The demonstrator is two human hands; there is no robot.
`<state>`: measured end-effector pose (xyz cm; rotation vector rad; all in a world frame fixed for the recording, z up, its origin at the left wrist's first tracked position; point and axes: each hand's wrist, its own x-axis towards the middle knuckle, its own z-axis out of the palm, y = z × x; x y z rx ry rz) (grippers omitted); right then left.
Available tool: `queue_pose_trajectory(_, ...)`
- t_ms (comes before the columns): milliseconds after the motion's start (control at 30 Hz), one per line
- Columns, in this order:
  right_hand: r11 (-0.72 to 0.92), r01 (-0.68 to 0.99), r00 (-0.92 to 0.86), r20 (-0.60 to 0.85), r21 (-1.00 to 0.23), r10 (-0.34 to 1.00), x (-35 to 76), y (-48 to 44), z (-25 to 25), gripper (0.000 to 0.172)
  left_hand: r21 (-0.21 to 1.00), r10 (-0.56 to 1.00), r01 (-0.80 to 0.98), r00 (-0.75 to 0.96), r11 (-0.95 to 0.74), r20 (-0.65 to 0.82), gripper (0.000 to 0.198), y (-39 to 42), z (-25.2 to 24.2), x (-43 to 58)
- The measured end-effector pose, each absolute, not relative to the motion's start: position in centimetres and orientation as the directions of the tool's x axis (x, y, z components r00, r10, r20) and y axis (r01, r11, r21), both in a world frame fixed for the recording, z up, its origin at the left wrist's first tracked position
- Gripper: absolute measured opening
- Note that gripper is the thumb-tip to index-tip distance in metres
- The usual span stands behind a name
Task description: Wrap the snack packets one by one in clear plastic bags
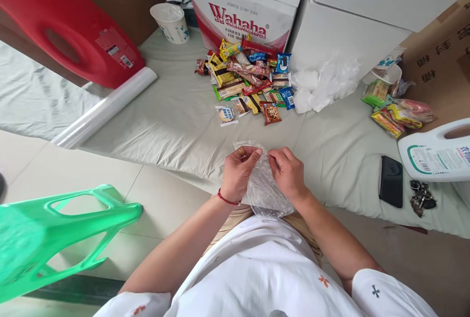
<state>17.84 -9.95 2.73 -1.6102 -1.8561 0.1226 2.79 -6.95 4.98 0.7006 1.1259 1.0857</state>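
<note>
A clear plastic bag [266, 192] hangs from my two hands, over my lap at the front edge of the cloth-covered surface. My left hand [238, 170], with a red cord on its wrist, pinches the bag's upper edge between thumb and fingers. Close beside it, my right hand [288, 172] grips the same edge with curled fingers. Beyond my hands lies a pile of small wrapped snacks [249, 72]. Nearest to me in that pile are a round biscuit in a clear wrapper [226, 115] and a brown cookie packet [270, 112].
Behind the snacks stands a Wahaha carton [242, 18], with crumpled plastic bags [323, 84] to its right. A film roll [106, 106] and red jug [73, 28] are at left. Right are a phone [391, 181], keys [422, 198] and white jug [436, 153]. A green stool [73, 229] stands lower left.
</note>
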Motion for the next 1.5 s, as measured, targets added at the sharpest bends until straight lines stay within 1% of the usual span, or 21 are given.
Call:
queue_pose_trajectory(67, 0.238, 0.859, -0.027, 0.426, -0.452, 0.904, 17.76, -10.06, 2.68, 0.02, 0.87, 0.927, -0.335, 0.034, 0.362, -0.373, 0.043, -6.82, 5.14, 3.05)
queue_pose_trajectory(167, 0.245, 0.854, -0.032, 0.423, -0.46, 0.905, 17.77, -10.17, 2.78, 0.02, 0.858, 0.915, -0.341, 0.019, 0.384, -0.403, 0.043, -6.74, 5.04, 3.15)
queue_pose_trajectory(233, 0.239, 0.837, -0.019, 0.411, -0.493, 0.912, 17.83, -10.19, 2.85, 0.019, 0.845, 0.908, -0.352, 0.032, 0.402, -0.418, 0.041, -6.76, 4.96, 3.1)
queue_pose_trajectory(400, 0.209, 0.753, 0.026, 0.345, -0.624, 0.938, 18.1, -10.02, 2.63, 0.015, 0.828, 0.903, -0.374, 0.074, 0.419, -0.423, 0.037, -6.93, 4.92, 2.98)
queue_pose_trajectory(500, 0.192, 0.724, 0.044, 0.322, -0.663, 0.946, 18.25, -10.04, 2.5, 0.014, 0.829, 0.903, -0.37, 0.071, 0.419, -0.424, 0.038, -6.92, 4.87, 2.93)
queue_pose_trajectory(567, 0.201, 0.736, 0.039, 0.337, -0.646, 0.941, 18.27, -10.14, 2.53, 0.015, 0.83, 0.903, -0.371, 0.071, 0.417, -0.423, 0.039, -6.88, 4.84, 2.89)
queue_pose_trajectory(667, 0.239, 0.784, 0.007, 0.392, -0.573, 0.92, 18.17, -10.35, 2.63, 0.017, 0.831, 0.904, -0.369, 0.074, 0.416, -0.42, 0.042, -6.83, 4.82, 2.86)
queue_pose_trajectory(733, 0.256, 0.799, -0.011, 0.412, -0.545, 0.911, 18.06, -10.45, 2.66, 0.018, 0.831, 0.902, -0.365, 0.066, 0.42, -0.427, 0.043, -6.84, 4.8, 2.85)
queue_pose_trajectory(800, 0.251, 0.788, -0.007, 0.4, -0.561, 0.916, 18.0, -10.48, 2.62, 0.017, 0.827, 0.898, -0.367, 0.061, 0.426, -0.436, 0.041, -6.88, 4.76, 2.83)
queue_pose_trajectory(933, 0.215, 0.737, 0.028, 0.347, -0.641, 0.937, 18.13, -10.41, 2.43, 0.015, 0.815, 0.894, -0.38, 0.089, 0.438, -0.44, 0.038, -7.02, 4.75, 2.77)
queue_pose_trajectory(1033, 0.197, 0.719, 0.039, 0.321, -0.667, 0.946, 18.28, -10.44, 2.31, 0.014, 0.81, 0.892, -0.383, 0.101, 0.443, -0.44, 0.037, -7.07, 4.77, 2.78)
queue_pose_trajectory(1100, 0.194, 0.724, 0.037, 0.317, -0.662, 0.948, 18.33, -10.54, 2.3, 0.015, 0.809, 0.891, -0.386, 0.091, 0.443, -0.445, 0.038, -7.05, 4.77, 2.81)
queue_pose_trajectory(1300, 0.231, 0.779, 0.002, 0.371, -0.583, 0.929, 18.18, -10.86, 2.41, 0.017, 0.819, 0.893, -0.381, 0.044, 0.43, -0.448, 0.042, -6.89, 4.7, 2.92)
queue_pose_trajectory(1400, 0.225, 0.77, 0.008, 0.362, -0.597, 0.932, 18.07, -10.92, 2.41, 0.017, 0.82, 0.893, -0.375, 0.05, 0.432, -0.448, 0.039, -6.93, 4.59, 2.94)
queue_pose_trajectory(1500, 0.189, 0.745, 0.031, 0.316, -0.64, 0.948, 18.05, -10.99, 2.36, 0.017, 0.818, 0.894, -0.377, 0.071, 0.434, -0.442, 0.035, -7.04, 4.49, 2.92)
